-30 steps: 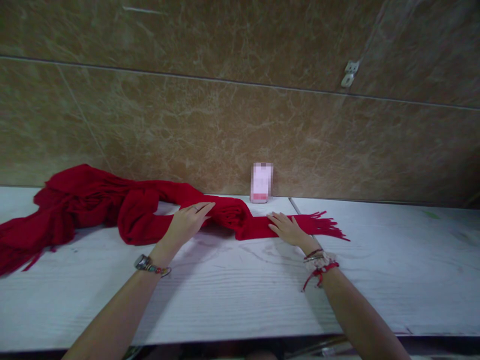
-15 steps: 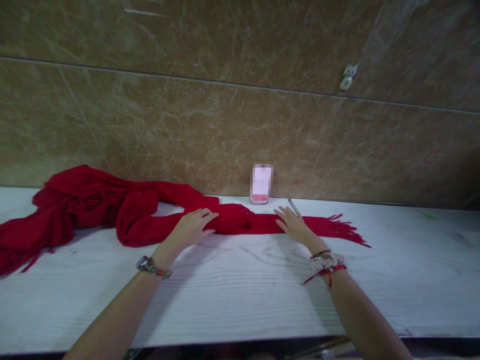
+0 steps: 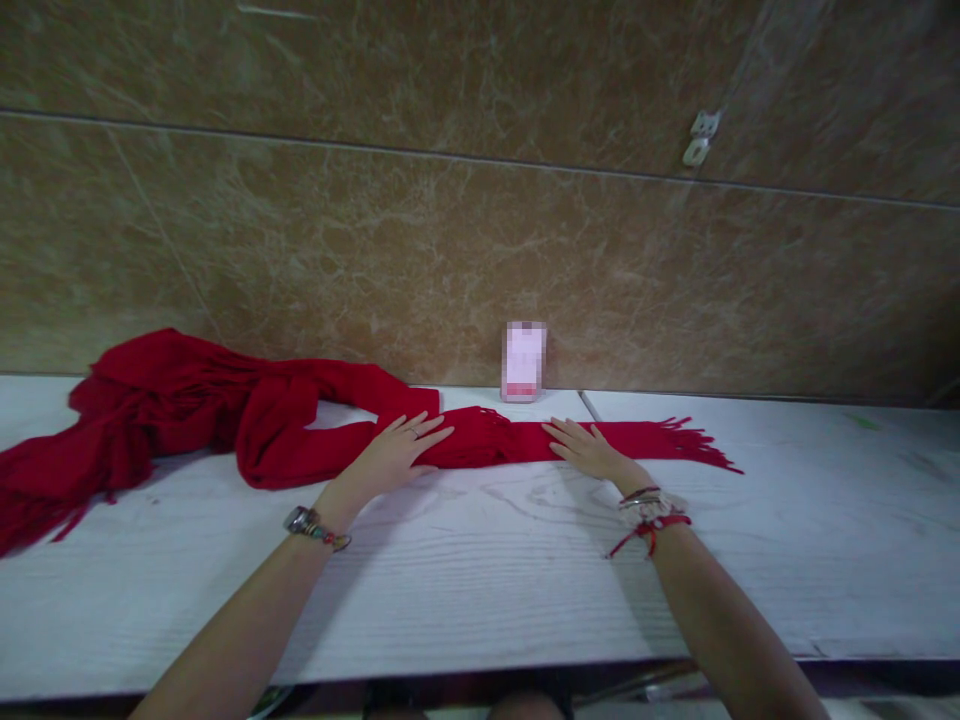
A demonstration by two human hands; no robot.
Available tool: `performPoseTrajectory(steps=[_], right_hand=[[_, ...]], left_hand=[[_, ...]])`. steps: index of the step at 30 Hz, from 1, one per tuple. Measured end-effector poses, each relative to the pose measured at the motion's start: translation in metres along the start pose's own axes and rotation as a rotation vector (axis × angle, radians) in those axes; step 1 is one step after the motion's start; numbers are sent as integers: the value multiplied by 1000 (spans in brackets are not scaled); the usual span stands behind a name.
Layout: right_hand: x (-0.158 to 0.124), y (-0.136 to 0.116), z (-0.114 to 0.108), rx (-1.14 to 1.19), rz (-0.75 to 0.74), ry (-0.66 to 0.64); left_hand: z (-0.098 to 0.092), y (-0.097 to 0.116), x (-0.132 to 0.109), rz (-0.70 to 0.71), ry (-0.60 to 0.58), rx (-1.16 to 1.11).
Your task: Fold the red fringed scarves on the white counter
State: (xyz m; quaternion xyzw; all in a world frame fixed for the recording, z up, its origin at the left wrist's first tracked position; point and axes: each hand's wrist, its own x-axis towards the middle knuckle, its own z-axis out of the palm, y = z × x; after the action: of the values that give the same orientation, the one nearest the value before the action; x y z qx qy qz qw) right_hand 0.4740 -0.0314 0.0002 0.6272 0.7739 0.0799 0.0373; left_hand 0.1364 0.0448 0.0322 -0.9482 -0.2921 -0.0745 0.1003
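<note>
A red fringed scarf (image 3: 472,438) lies across the white table, bunched at the left and laid out as a narrow folded strip towards the right. Flat on the strip rests my left hand (image 3: 395,452), fingers spread, near where a fringed end lies over the lower layer. My right hand (image 3: 585,447) is also open, its fingers lying on the strip's right part, short of the tassels (image 3: 694,445). Neither hand grips the cloth. The loose heap (image 3: 180,395) of the scarf, with more fringe at its lower left, is touched by no hand.
A phone with a blurred screen (image 3: 523,362) leans upright against the brown marbled wall (image 3: 420,260), just behind the scarf. The white wooden table (image 3: 480,570) has its front edge close to my forearms. A small white fitting (image 3: 701,138) is fixed to the wall.
My left hand has flattened, its fingers spreading slightly to the right over the scarf. My right hand has settled flat on the strip. The view has shifted a little.
</note>
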Motion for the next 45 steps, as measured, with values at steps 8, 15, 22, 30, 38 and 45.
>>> performPoseTrajectory(steps=[8,15,22,30,38,45], right_hand=[[-2,3,-4,119,101,16],[5,-22,-14,176,19,53],[6,-22,-11,152,19,12],[6,-22,-8,160,16,35],[5,-23,-11,182,19,53],[4,-23,-11,174,20,49]], left_hand=[[0,2,3,-23,15,-37],[3,1,4,-25,39,-57],[2,4,2,-43,79,-60],[-14,49,31,-43,63,23],[-16,69,54,-40,-70,96],[-31,60,57,9,-178,77]])
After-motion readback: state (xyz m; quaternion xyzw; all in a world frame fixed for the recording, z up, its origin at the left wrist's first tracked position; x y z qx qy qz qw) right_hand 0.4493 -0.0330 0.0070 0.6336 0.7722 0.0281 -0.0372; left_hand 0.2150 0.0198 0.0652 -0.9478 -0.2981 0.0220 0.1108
